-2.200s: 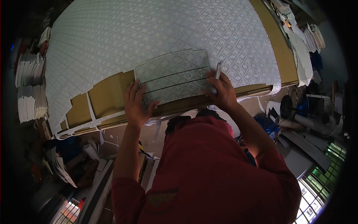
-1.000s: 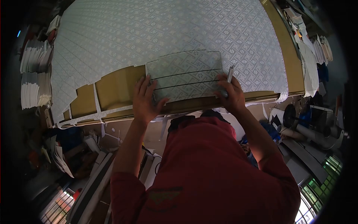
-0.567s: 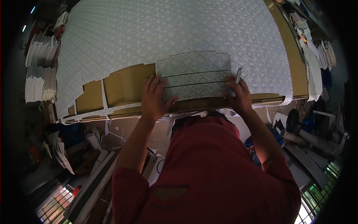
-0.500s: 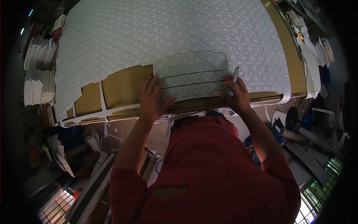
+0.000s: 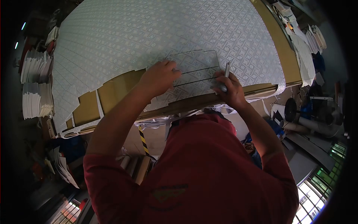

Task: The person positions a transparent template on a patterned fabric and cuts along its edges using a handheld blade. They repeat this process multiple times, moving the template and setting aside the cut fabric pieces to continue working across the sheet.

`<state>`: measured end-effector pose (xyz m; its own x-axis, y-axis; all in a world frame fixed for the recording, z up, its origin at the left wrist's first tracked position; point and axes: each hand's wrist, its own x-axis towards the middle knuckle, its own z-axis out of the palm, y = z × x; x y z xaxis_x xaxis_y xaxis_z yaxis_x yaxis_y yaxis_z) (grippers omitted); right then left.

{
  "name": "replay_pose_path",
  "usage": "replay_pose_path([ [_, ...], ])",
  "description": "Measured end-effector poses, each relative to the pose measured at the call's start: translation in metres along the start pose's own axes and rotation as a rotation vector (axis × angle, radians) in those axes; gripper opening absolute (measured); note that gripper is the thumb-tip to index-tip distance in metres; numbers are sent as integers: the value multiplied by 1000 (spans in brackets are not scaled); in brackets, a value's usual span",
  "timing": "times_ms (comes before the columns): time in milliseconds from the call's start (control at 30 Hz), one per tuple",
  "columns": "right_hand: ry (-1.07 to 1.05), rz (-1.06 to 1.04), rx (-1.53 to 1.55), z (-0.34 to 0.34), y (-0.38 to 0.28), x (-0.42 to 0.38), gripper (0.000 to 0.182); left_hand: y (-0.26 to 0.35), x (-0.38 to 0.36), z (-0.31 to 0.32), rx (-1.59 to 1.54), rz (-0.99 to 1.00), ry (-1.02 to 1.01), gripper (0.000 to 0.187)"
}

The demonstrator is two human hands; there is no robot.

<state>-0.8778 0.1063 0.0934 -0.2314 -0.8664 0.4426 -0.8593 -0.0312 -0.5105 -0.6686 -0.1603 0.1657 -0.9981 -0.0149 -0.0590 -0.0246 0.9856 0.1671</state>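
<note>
A see-through template [image 5: 197, 70] with two dark cross lines lies on the pale patterned sheet [image 5: 156, 33], near the table's front edge. Over the template's left part is my left hand [image 5: 159, 77], fingers bent and slightly apart, their tips at its surface; the hand hides that corner. At the right edge of the template, my right hand [image 5: 232, 90] is closed around a slim silver cutter knife [image 5: 227, 71]. The knife points up and away from me, its rounded grey end showing below the fingers.
Brown board [image 5: 119, 84] shows where the sheet is cut away at front left. Stacks of white paper sheets [image 5: 31, 99] stand at the left. More papers [image 5: 298, 56] lie along the right side. A dark fan [image 5: 291, 109] stands below the table's right edge.
My left hand has moved from the template's left edge up and over onto it, the forearm reaching further across. My right hand keeps the knife, slightly shifted left in view.
</note>
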Motion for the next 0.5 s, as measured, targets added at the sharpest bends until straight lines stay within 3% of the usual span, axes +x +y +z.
replay_pose_path([
  [33, 1, -2, 5, -1, -1, 0, 49, 1, 12, -8, 18, 52, -124, 52],
  [167, -3, 33, 23, -2, -2, 1, 50, 7, 33, -19, 85, 5, -269, 66],
  [233, 26, -12, 41, -2, 0, 0, 50, 9, 10, -13, -92, -123, 49, 71],
  [267, 35, 3, 39, -2, 1, -1, 50, 9, -6, -5, -90, -108, 39, 71],
  [333, 31, 10, 86, -2, 1, -1, 50, 11, -44, 19, -199, -277, 199, 77],
  [500, 13, 26, 42, -3, -1, -1, 48, 31, -89, 66, -264, -308, 380, 73],
])
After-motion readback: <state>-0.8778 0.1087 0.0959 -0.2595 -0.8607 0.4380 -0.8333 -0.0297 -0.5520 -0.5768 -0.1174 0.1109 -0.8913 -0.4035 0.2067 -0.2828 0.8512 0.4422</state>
